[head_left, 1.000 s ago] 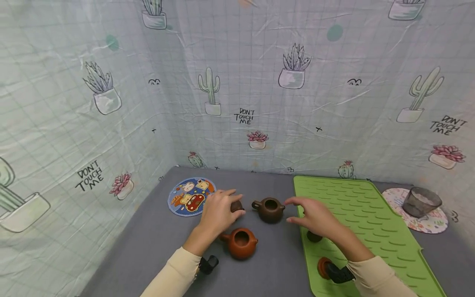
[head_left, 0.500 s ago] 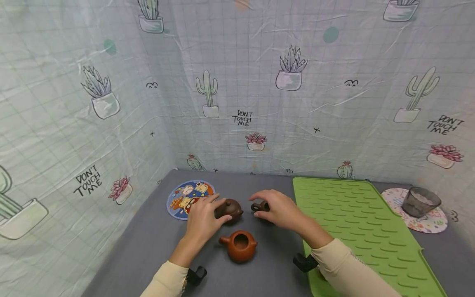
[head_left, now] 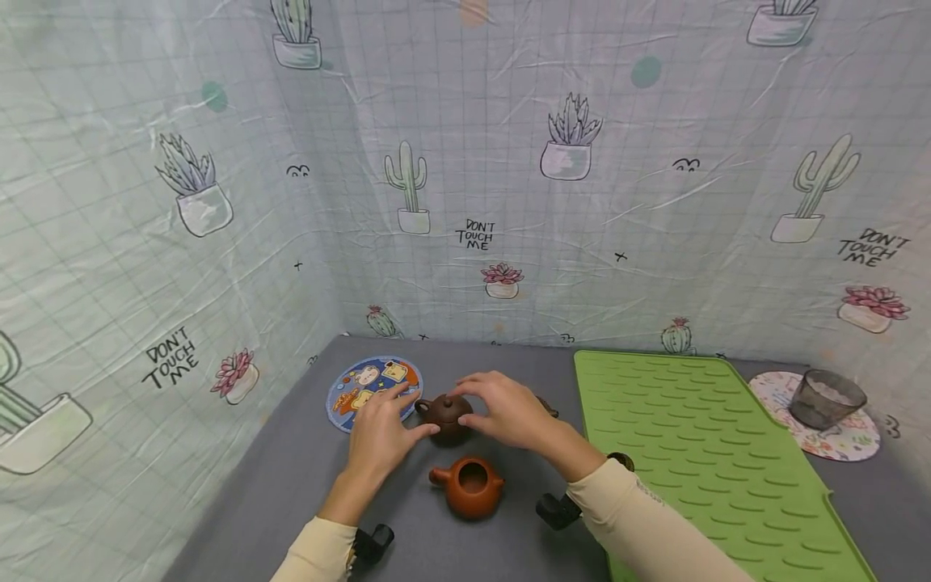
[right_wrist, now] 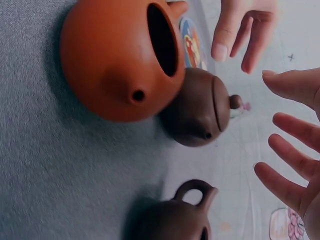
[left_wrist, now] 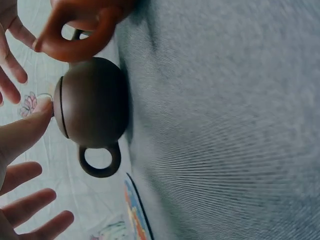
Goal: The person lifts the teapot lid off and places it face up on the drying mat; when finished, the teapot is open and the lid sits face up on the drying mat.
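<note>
Grey felt-like table point(head_left: 305, 477), walled on three sides by creased pale-green cloth point(head_left: 465, 162) printed with cacti, potted succulents and "DON'T TOUCH ME". Ribbed green silicone mat point(head_left: 698, 453) over the right half. Round cartoon coaster point(head_left: 356, 380) at the back left; flowered coaster point(head_left: 851, 436) at the far right, carrying a smoky glass cup point(head_left: 825, 398).

Dark brown lidded teapot point(head_left: 445, 414) near the middle of the table, just right of the cartoon coaster, between both hands. Left hand point(head_left: 380, 435) spread, thumb tip against the pot's lid edge as seen from the left wrist camera point(left_wrist: 30, 130), other fingers straight and apart. Right hand point(head_left: 509, 408) arched over the pot from the right, fingers loosely spread point(right_wrist: 295, 130); contact with the pot not clear from any view.

Orange lidless teapot point(head_left: 470, 483) just in front of the brown one, close beside it, opening upward. Second dark brown pot point(right_wrist: 175, 220) behind the right hand, mostly hidden in the head view, only its handle showing point(head_left: 549, 408). Small dark round piece point(head_left: 621, 461) on the mat's near-left edge, partly covered by the right sleeve.
</note>
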A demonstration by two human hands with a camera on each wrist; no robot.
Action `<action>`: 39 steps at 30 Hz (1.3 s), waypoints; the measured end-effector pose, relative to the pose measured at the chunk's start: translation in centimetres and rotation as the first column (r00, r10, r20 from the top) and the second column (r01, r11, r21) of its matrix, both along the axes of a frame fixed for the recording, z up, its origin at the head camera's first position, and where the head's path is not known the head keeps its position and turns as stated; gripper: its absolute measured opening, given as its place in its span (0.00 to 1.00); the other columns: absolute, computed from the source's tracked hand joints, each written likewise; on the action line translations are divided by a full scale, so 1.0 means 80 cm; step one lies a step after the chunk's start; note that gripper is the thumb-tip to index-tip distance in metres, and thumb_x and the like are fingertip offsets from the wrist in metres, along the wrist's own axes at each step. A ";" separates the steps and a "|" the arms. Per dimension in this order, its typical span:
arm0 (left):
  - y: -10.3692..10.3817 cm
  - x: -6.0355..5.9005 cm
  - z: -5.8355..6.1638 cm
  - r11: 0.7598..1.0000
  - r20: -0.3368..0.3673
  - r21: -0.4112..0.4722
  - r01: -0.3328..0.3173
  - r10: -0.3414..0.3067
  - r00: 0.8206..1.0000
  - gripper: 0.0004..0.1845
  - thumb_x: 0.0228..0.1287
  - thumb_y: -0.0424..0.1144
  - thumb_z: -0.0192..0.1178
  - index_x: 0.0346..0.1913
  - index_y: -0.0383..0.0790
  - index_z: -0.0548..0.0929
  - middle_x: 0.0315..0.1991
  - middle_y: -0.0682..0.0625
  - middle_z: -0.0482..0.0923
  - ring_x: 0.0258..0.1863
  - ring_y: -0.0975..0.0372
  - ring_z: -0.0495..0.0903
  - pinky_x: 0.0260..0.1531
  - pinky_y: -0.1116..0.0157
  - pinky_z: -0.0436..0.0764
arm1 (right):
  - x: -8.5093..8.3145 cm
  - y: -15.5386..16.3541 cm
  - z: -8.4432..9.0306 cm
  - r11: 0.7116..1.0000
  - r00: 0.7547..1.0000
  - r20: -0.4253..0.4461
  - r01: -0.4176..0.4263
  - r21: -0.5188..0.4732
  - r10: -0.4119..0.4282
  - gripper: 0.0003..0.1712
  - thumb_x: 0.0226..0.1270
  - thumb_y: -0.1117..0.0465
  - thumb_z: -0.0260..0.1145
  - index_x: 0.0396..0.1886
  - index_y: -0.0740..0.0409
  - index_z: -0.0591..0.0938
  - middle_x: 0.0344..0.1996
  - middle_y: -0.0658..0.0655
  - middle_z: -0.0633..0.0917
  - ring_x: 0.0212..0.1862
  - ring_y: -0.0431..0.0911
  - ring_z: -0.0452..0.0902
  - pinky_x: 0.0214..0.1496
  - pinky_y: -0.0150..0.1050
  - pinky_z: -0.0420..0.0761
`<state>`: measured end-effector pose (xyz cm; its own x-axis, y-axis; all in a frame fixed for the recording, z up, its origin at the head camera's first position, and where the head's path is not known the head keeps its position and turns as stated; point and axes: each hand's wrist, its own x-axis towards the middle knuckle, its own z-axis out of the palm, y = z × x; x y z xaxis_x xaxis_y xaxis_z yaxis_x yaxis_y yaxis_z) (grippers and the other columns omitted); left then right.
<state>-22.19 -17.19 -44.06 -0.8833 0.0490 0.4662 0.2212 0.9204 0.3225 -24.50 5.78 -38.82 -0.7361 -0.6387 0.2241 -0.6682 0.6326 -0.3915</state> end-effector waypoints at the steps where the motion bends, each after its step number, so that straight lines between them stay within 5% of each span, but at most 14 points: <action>1: 0.000 -0.001 -0.001 1.000 0.012 0.005 -0.001 0.001 1.000 0.34 0.43 0.55 0.82 0.56 0.44 0.89 0.63 0.43 0.83 0.61 0.43 0.82 0.62 0.41 0.77 | -0.001 -0.002 -0.002 1.000 1.000 0.001 -0.005 0.008 0.005 0.21 0.69 0.53 0.71 0.61 0.48 0.84 0.66 0.55 0.81 0.68 0.56 0.76 0.65 0.57 0.80; 27: 0.006 -0.015 -0.022 0.997 0.051 0.034 0.072 -0.074 0.996 0.30 0.43 0.54 0.82 0.52 0.46 0.91 0.57 0.45 0.87 0.55 0.47 0.87 0.52 0.45 0.83 | -0.004 -0.020 -0.053 0.995 0.999 0.037 0.001 0.100 -0.005 0.30 0.73 0.48 0.66 0.73 0.44 0.75 0.75 0.55 0.71 0.75 0.57 0.67 0.73 0.60 0.72; 39: 0.011 -0.009 -0.023 1.000 0.055 -0.012 0.021 -0.020 0.998 0.30 0.44 0.57 0.81 0.49 0.45 0.92 0.56 0.46 0.88 0.54 0.48 0.87 0.52 0.46 0.83 | -0.002 -0.021 -0.056 0.997 1.000 0.029 -0.005 0.079 0.003 0.30 0.75 0.49 0.64 0.74 0.46 0.75 0.75 0.55 0.72 0.75 0.56 0.69 0.72 0.57 0.74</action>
<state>-22.87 -16.32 -45.91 -0.9061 0.0730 0.4166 0.2224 0.9200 0.3226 -24.64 4.13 -43.31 -0.7387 -0.6568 0.1517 -0.6602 0.6594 -0.3597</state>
